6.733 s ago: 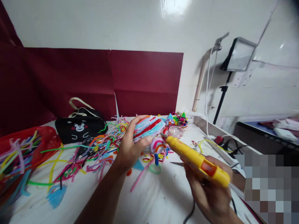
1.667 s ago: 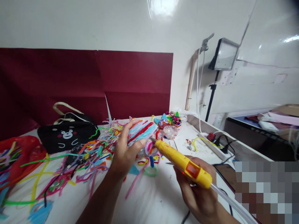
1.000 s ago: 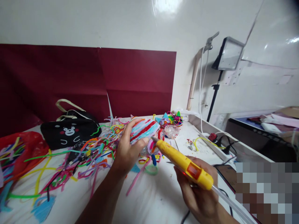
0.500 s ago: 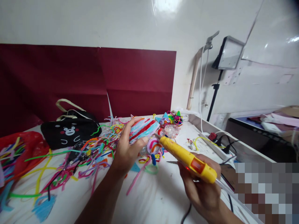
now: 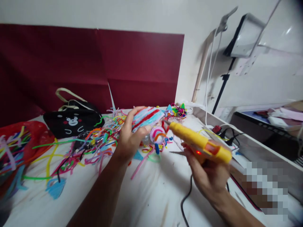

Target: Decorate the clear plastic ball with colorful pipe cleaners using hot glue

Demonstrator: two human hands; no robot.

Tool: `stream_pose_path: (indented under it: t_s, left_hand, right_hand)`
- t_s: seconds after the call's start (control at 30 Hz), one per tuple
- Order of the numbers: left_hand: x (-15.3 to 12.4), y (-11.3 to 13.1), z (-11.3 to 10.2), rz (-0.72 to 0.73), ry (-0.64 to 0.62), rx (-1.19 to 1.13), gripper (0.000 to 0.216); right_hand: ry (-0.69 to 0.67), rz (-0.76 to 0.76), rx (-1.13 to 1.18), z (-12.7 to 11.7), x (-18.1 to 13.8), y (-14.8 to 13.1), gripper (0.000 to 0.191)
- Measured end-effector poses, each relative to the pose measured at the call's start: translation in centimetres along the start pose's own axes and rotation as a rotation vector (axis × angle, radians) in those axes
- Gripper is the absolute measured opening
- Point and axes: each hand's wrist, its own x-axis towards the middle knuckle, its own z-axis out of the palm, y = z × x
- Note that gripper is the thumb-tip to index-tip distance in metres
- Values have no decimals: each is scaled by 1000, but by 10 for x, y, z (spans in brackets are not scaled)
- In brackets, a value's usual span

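Note:
My left hand [image 5: 131,138] is closed around a pipe-cleaner craft piece [image 5: 148,118] striped in light blue, red and pink, with orange along its top edge. In my right hand [image 5: 208,176] is a yellow hot glue gun [image 5: 199,137]; a red light glows on it and a pale glue stick leaves its rear. The nozzle points left, close to the right edge of the striped piece; I cannot tell whether they touch. A thin metal point [image 5: 177,153] juts out left of my right fingers, its other end hidden. Below the striped piece is a lilac, pink and orange coil [image 5: 158,135].
Loose pipe cleaners [image 5: 104,145] cover the left of the white table, beside a red bag [image 5: 35,142] of more and a black bag [image 5: 73,123]. Colourful cat-like crafts [image 5: 180,110] lie at the back. A power strip [image 5: 216,137] with cords and a lamp stand [image 5: 220,94] are right.
The glue gun has shifted slightly right, its nozzle a little farther from the striped piece. My left hand keeps its hold. The whole view has tilted a bit downward.

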Motion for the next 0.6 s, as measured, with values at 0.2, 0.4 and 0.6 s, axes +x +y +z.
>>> stream_pose_path:
  t_s: [0.2,0.4,0.6]
  left_hand:
    - [7,6,-13,82,87,-5,50]
    - [11,12,-27,193,191,42,48]
    - [15,8,-28,257,116,-8,46]
  right_hand:
    - [-316,466,278,-15,26,-24,45]
    - [-988,752,265,-17,16,-8,47]
    - [-1282,915,249,-15,-31,21,42]
